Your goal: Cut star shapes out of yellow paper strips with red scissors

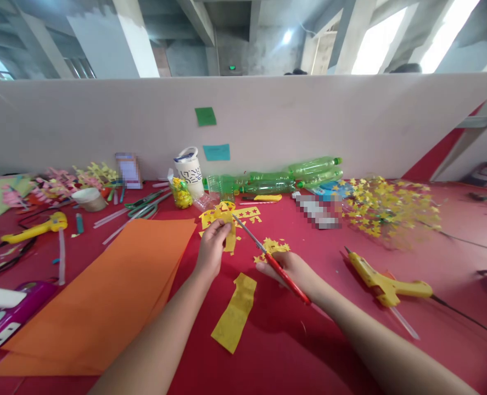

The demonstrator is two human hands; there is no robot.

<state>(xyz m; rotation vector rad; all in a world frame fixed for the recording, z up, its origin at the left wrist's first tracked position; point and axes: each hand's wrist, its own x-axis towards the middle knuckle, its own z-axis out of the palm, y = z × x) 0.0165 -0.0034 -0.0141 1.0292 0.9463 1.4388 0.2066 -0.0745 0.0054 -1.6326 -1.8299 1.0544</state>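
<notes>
The thin yellow paper-like strip (230, 241) I'm working on stands roughly upright above the middle of the red bench (268, 362), pinched between the thumb and fingers of the left hand (211, 249), which is closed to little more than the strip's thickness. The right hand (303, 274) is curled round the long red-handled metal scissors (274, 262); from my camera I can't tell which fingers sit in the loops. The blades point up and leftward, tips by the strip's upper right edge, and I can't make out whether they touch it or how far they are parted.

To cut cleanly here, I'd keep the pinch close to the cutting line so the strip can't fold, and turn the strip rather than twist the scissors. The fingertips should stay behind the blade path, as they are close to it.

Just behind lie yellow offcuts with star-shaped holes (249, 212), with a pile of small yellow cut-out stars (272, 249) near the right hand; I'd keep that wrist from brushing them. A loose flat yellow piece (235, 312) lies nearer me, large orange paper sheets (115, 285) to the left, and a yellow glue gun (387, 282) well off to the right
</notes>
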